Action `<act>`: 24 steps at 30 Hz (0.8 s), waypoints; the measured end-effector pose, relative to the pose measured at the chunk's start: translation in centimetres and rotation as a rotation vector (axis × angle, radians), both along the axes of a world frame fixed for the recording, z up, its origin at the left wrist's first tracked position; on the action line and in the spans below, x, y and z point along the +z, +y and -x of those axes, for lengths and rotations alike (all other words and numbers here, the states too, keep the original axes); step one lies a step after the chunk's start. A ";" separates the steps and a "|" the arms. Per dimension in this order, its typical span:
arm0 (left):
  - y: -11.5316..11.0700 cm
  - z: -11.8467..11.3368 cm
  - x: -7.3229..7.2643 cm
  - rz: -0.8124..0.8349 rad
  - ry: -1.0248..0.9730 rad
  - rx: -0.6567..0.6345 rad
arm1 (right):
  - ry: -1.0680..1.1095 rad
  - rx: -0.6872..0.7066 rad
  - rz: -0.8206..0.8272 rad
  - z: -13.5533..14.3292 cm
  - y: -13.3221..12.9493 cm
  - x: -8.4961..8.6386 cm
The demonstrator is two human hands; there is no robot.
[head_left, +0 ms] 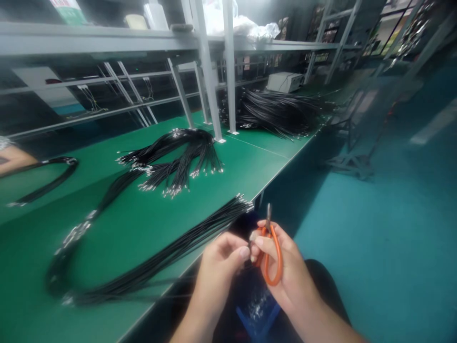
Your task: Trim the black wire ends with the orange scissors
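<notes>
My right hand (285, 259) is closed around a pair of orange-handled scissors (277, 257), blades pointing up and away from me. Its thumb and finger also meet close to my left hand (223, 262). That left hand is pinched on the end of a thin black cable (249, 244), of which only a small dark bit shows between the fingers. Beside the hands, a long bundle of black cables (178, 245) with metal-tipped ends curves over the green table (143, 267). Another heap of black cables (193, 143) with silvery ends spreads farther back.
Under my hands is a blue container (259, 328) with small shiny bits. Metal shelf posts (210, 81) rise from the table, near a large cable pile (278, 112) and a pale box (284, 82). Another person's arm (16, 159) is at the left by a cable loop (53, 183).
</notes>
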State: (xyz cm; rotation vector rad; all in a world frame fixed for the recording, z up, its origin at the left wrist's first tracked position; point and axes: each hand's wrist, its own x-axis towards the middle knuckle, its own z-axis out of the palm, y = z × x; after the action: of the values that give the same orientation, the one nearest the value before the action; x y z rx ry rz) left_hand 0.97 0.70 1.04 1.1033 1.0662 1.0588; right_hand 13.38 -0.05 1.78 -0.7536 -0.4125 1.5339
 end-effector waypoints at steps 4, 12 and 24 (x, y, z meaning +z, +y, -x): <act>-0.1 0.2 -0.3 -0.003 -0.018 0.016 | -0.011 -0.030 -0.007 0.3 -0.1 0.2; -0.2 -0.3 0.4 -0.029 0.043 0.064 | -0.103 -0.101 0.013 0.4 0.0 0.6; 0.2 -0.7 2.7 -0.260 0.300 0.063 | -0.176 -0.096 -0.021 1.0 -0.4 0.4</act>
State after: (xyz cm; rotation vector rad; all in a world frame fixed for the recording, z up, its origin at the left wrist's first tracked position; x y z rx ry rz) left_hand 1.72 0.90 3.72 1.4805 1.2285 1.1278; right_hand 12.36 -0.42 2.22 -0.8835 -0.5151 1.3770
